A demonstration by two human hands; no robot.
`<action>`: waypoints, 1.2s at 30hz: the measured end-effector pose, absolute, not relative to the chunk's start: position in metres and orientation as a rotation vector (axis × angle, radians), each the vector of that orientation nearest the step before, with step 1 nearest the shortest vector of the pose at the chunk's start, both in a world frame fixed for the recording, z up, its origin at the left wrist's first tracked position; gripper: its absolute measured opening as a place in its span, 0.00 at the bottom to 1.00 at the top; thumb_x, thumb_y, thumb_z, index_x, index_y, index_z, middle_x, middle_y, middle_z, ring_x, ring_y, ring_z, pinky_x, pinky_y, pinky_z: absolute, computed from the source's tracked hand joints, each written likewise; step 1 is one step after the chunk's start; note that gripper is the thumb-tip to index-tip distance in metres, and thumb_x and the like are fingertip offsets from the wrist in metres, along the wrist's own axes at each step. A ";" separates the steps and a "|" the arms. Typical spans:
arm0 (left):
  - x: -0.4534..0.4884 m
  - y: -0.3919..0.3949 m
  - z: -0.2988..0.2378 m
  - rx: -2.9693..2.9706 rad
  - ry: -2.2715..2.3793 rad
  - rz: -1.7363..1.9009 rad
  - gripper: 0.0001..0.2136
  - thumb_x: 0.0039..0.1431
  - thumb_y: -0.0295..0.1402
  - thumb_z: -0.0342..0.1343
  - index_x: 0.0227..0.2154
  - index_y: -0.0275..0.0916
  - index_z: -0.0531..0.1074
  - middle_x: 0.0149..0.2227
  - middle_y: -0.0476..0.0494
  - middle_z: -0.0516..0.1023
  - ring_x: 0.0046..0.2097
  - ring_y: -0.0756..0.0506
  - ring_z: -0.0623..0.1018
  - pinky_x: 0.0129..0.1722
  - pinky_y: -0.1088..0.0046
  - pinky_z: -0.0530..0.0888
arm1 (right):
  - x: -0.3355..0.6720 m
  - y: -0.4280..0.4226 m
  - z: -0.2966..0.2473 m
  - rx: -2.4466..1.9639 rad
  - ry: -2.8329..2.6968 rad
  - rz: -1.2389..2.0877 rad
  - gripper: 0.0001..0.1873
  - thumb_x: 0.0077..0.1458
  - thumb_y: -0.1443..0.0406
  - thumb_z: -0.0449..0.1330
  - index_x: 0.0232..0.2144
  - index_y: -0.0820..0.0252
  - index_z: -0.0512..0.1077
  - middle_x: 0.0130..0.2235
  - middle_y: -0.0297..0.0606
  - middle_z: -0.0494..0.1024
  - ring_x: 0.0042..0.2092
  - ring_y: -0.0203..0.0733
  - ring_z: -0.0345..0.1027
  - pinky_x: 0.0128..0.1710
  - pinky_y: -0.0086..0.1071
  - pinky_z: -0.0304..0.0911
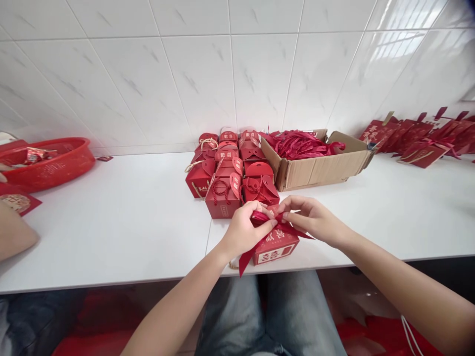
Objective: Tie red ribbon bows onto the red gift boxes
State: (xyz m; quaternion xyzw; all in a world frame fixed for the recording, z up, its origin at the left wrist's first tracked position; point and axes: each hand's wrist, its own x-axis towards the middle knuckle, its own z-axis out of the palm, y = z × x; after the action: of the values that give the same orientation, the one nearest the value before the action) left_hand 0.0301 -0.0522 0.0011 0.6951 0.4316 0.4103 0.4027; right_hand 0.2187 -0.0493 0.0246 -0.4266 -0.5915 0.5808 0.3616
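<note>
Head view: we look forward and down, close above the left hand (243, 230) and right hand (313, 221), tiled wall (237, 74) beyond them.

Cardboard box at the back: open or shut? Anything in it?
Open. The cardboard box has its flaps spread outward, and red ribbons fill it up to the rim.

The left hand (243, 230) and right hand (311, 217) pinched a red ribbon (265, 216) on top of a small gift box (274, 244). Just behind the gift box stood a cluster of red boxes (232, 168). Behind it to the right sat a cardboard carton (319, 168) of ribbons, and far to its left a red basket (48, 163).
</note>
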 end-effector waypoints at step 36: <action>0.032 -0.056 -0.004 1.765 1.081 1.063 0.06 0.53 0.33 0.61 0.29 0.39 0.70 0.40 0.43 0.78 0.49 0.43 0.75 0.50 0.66 0.71 | 0.229 -0.041 0.019 -1.046 -1.996 1.279 0.17 0.54 0.52 0.61 0.28 0.60 0.65 0.21 0.28 0.64 0.23 0.31 0.53 0.23 0.27 0.48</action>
State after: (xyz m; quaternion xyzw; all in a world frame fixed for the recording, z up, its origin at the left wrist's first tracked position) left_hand 0.0324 -0.0560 -0.0041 0.6965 0.4267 0.4194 0.3962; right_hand 0.2293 -0.0411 0.0192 -0.3885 -0.7413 0.4750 0.2719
